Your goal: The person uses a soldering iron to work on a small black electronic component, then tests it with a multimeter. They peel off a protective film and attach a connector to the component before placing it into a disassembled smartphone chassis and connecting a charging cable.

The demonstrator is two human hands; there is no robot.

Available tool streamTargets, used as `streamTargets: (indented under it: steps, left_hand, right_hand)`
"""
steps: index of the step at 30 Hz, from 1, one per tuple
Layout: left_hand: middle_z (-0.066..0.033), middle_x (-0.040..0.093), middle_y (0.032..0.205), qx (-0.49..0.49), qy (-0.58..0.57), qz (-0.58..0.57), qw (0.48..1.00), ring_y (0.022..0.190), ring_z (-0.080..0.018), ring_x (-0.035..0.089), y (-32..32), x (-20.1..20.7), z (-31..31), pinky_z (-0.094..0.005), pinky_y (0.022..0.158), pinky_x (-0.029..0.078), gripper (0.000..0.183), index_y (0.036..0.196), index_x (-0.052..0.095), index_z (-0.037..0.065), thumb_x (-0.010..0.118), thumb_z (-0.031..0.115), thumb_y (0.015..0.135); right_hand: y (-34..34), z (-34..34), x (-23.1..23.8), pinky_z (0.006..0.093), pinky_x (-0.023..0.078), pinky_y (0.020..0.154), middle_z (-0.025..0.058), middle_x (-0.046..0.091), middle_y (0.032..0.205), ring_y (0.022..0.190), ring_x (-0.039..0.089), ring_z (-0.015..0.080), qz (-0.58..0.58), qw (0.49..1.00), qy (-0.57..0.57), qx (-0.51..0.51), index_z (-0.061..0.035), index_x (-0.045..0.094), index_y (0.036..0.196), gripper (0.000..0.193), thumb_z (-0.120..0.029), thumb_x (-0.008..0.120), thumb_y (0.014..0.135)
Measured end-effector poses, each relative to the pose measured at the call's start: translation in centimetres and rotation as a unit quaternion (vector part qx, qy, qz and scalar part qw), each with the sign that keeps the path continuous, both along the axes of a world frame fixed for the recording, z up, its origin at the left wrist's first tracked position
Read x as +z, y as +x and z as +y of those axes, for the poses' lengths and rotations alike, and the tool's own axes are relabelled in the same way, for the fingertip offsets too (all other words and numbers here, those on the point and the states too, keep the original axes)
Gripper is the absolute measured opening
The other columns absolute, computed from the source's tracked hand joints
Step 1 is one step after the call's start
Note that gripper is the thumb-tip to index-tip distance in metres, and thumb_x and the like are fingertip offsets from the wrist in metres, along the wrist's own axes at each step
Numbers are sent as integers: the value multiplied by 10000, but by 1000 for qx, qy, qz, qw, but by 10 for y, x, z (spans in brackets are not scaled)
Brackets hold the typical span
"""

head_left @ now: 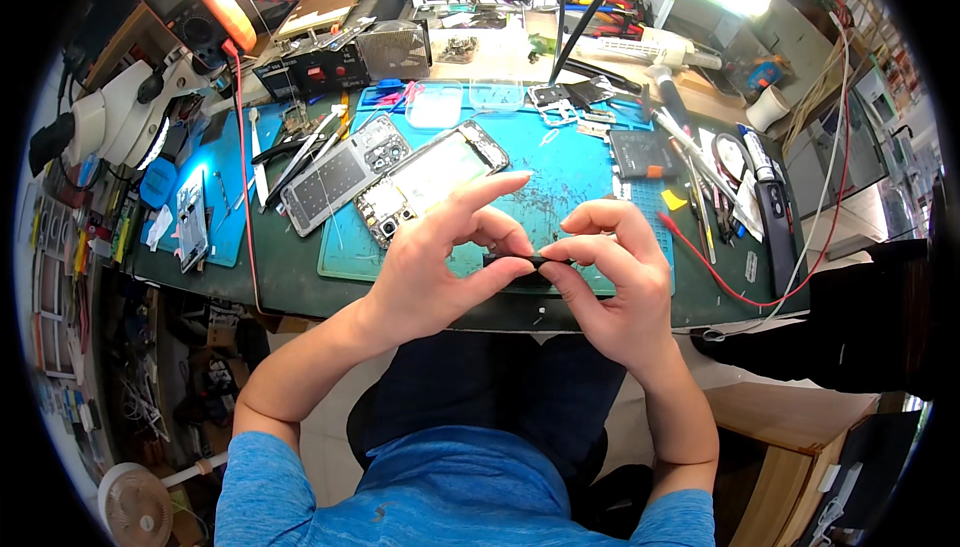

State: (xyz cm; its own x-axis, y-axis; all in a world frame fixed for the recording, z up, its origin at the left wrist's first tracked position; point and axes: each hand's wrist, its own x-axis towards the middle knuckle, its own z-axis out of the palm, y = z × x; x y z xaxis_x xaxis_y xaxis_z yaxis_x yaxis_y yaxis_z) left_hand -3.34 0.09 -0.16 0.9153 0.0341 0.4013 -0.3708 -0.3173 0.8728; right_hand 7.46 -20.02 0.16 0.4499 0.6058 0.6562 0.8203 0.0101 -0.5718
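Observation:
Near the front edge of the bench, both of my hands meet over a small black part (537, 262), whose kind I cannot make out. The thumb and a finger of my left hand (428, 259) pinch its left end, with the index finger raised. My right hand (622, 285) pinches the right end between thumb and fingertips. Just beyond my left hand lies an opened phone body (432, 179) with exposed camera parts. Left of it rests a grey phone back panel (338, 179) with its own camera block. A blue work mat (560, 169) lies under these.
A black battery-like block (643, 154) lies at the mat's right, near a red-tipped lead (690, 247) and several hand tools. Clear plastic trays (434, 105) stand at the back. On the left are a microscope (125, 112), an orange multimeter (195, 22) and another phone (192, 224).

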Motion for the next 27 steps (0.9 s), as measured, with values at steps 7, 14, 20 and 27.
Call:
streamTargets:
  steps: [7,14,20,27]
  left_hand:
    - [-91,732,1012,32,19,5,999,977,-135,703,-8,0,-5,-304,910,567,694,1505,486,1,766,-93,876]
    - [-106,730,1046,48,-42,8,998,1002,-148,700,-11,-4,-10,-300,916,561,666,1491,488,-21,756,-107,887]
    - [-87,708,1044,49,-129,11,990,992,-141,687,-13,-14,-11,-299,935,558,655,1484,490,-22,770,-84,895]
    - [-79,688,1061,26,-122,37,991,1022,-141,670,-11,-10,-7,-312,976,546,634,1482,499,-16,755,-89,906]
  right_hand:
    - [-7,3,11,326,541,676,81,628,1032,823,626,215,36,999,-17,10,-37,732,915,173,34,814,781]
    - [-6,3,6,331,548,703,76,609,1016,865,620,219,11,1000,0,1,-46,744,932,180,26,819,785]
    - [-3,-1,1,329,493,679,66,593,1003,888,596,218,-11,1000,-6,-11,-80,759,949,193,-9,836,787]
    - [-7,0,-9,331,468,662,48,585,975,861,576,215,-1,1000,11,-27,-94,766,952,196,-40,853,785]
